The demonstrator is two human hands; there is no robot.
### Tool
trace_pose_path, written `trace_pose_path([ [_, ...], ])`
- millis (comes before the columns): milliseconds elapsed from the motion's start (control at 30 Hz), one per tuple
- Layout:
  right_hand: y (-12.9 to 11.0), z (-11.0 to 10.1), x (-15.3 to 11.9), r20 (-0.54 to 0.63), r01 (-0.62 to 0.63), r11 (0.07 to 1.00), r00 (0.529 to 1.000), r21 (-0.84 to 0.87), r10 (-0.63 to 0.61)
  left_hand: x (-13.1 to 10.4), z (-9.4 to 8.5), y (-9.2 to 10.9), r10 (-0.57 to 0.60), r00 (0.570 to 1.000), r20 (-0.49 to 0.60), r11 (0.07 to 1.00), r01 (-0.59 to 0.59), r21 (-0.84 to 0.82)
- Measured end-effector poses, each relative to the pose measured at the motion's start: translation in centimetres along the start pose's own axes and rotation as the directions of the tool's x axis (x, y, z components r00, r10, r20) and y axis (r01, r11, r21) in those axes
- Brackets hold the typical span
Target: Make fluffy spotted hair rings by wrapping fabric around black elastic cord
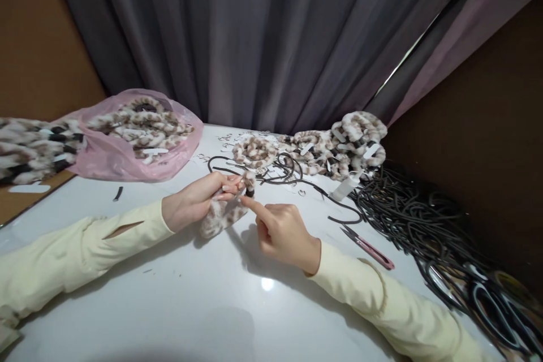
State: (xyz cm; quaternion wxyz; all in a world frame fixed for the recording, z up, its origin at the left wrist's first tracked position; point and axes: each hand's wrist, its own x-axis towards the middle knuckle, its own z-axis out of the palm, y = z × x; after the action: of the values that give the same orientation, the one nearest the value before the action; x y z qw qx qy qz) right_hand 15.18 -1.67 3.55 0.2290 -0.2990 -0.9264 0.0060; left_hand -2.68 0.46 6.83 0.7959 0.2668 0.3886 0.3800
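The left hand (pixel 197 197) grips a spotted furry piece (pixel 216 219) above mid-desk (pixel 169 305); the right hand (pixel 282 232) extends its index finger to it, others curled, any grip unclear. Glossy white surface spreads nearside; a pink bag (pixel 104 155) on the left and black cords (pixel 407 209) on the right bound the space. Dark curtains (pixel 237 39) hang behind.
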Motion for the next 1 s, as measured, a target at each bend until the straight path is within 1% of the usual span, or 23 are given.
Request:
trace_pose_path([
  [67, -0.1, 0.1, 0.1, 0.086, -0.075, 0.991, 0.993, -0.113, 0.085, -0.1, 0.1, -0.1, -0.052, 0.999, 0.012, 0.993, 0.053, -0.103],
  [133, -0.2, 0.1, 0.2, 0.136, -0.13, 0.977, 0.979, -0.169, 0.154, -0.2, 0.2, -0.3, -0.081, 0.996, 0.02, 0.983, 0.083, -0.164],
  [233, -0.2, 0.2, 0.2, 0.116, -0.214, 0.962, 0.965, -0.169, 0.235, -0.1, 0.0, -0.7, -0.094, 0.995, 0.04, 0.973, 0.1, -0.206],
  [300, -0.2, 0.2, 0.2, 0.077, -0.278, 0.955, 0.955, -0.105, 0.286, 0.1, -0.4, -0.8, -0.09, 0.994, 0.067, 0.971, 0.103, -0.214],
  [333, -0.2, 0.2, 0.2, 0.065, -0.304, 0.952, 0.95, -0.041, 0.306, 0.2, -0.6, -0.9, -0.085, 0.993, 0.08, 0.973, 0.1, -0.208],
  [400, -0.1, 0.2, 0.4, 0.094, -0.34, 0.923, 0.94, 0.181, 0.327, 0.3, -0.7, -1.0, -0.068, 0.993, 0.1, 0.981, 0.085, -0.175],
  [433, -0.1, 0.1, 0.6, 0.137, -0.359, 0.871, 0.933, 0.334, 0.332, 0.3, -0.6, -1.0, -0.054, 0.993, 0.102, 0.987, 0.068, -0.142],
  [467, -0.2, 0.1, 0.8, 0.195, -0.39, 0.781, 0.921, 0.488, 0.338, 0.2, -0.4, -1.1, -0.035, 0.994, 0.1, 0.995, 0.044, -0.093],
  [500, -0.2, 0.0, 1.0, 0.262, -0.431, 0.661, 0.902, 0.614, 0.344, 0.1, -0.1, -1.2, -0.005, 0.996, 0.089, 1.0, 0.007, -0.024],
  [533, -0.2, 0.0, 1.2, 0.329, -0.477, 0.532, 0.876, 0.699, 0.353, -0.1, 0.2, -1.3, 0.048, 0.996, 0.071, 0.997, -0.053, 0.065],
  [567, -0.3, -0.1, 1.4, 0.389, -0.525, 0.421, 0.844, 0.739, 0.37, -0.3, 0.5, -1.4, 0.121, 0.991, 0.052, 0.976, -0.129, 0.173],
  [600, -0.4, -0.3, 1.5, 0.438, -0.571, 0.342, 0.808, 0.746, 0.393, -0.5, 0.8, -1.5, 0.214, 0.976, 0.04, 0.931, -0.216, 0.295],
  [633, -0.5, -0.4, 1.6, 0.47, -0.605, 0.298, 0.779, 0.738, 0.416, -0.7, 1.0, -1.6, 0.311, 0.949, 0.039, 0.857, -0.299, 0.42],
  [667, -0.6, -0.6, 1.7, 0.484, -0.624, 0.283, 0.761, 0.729, 0.431, -0.8, 1.0, -1.7, 0.404, 0.913, 0.053, 0.761, -0.367, 0.534],
  [700, -0.7, -0.8, 1.7, 0.479, -0.627, 0.287, 0.757, 0.724, 0.444, -0.9, 1.0, -1.8, 0.482, 0.873, 0.075, 0.653, -0.415, 0.634],
  [767, -0.9, -1.3, 1.8, 0.429, -0.6, 0.33, 0.775, 0.729, 0.464, -1.0, 0.6, -2.0, 0.591, 0.798, 0.118, 0.44, -0.442, 0.781],
  [833, -1.0, -1.7, 1.7, 0.383, -0.564, 0.367, 0.802, 0.74, 0.459, -0.8, 0.1, -2.2, 0.665, 0.727, 0.169, 0.241, -0.423, 0.873],
  [867, -1.1, -1.9, 1.7, 0.381, -0.55, 0.375, 0.815, 0.747, 0.436, -0.7, -0.2, -2.3, 0.695, 0.689, 0.207, 0.14, -0.412, 0.9],
  [933, -1.1, -2.0, 1.6, 0.416, -0.534, 0.365, 0.837, 0.763, 0.355, -0.4, -0.7, -2.6, 0.733, 0.604, 0.313, -0.056, -0.404, 0.913],
  [1000, -1.2, -2.0, 1.4, 0.465, -0.535, 0.341, 0.843, 0.773, 0.27, -0.1, -1.1, -3.0, 0.739, 0.526, 0.421, -0.218, -0.404, 0.889],
])
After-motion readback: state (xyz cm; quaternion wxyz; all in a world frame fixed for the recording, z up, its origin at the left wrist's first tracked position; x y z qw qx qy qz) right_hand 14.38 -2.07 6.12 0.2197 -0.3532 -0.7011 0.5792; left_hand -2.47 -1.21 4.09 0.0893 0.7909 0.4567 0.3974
